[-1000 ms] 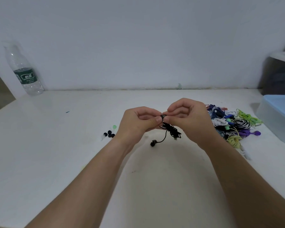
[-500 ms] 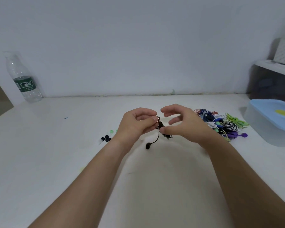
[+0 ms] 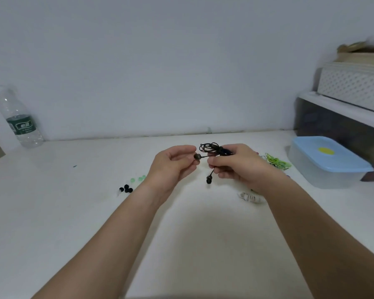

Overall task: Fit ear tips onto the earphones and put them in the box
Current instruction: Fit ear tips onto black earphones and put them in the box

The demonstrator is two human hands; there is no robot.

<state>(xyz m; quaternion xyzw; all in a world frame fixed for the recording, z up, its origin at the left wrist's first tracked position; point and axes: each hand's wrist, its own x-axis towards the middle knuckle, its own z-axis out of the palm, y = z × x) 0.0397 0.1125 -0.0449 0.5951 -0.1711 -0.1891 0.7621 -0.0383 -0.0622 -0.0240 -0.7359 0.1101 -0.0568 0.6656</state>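
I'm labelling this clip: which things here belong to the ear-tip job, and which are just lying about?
Job: black earphones, held by left hand and right hand; loose ear tips; coloured earphones pile; blue-lidded box.
Lying about: water bottle; white basket.

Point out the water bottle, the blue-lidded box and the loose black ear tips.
Clear plastic water bottle (image 3: 22,125): head view, green label.
Translucent plastic box with blue lid (image 3: 311,147): head view, blue lid.
Small black ear tips (image 3: 130,190): head view, rightmost tip.

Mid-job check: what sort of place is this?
Likely a home or small-workshop sorting desk: white table against a bare wall, stacked storage bins at right, loose ear tips and an earphone pile.
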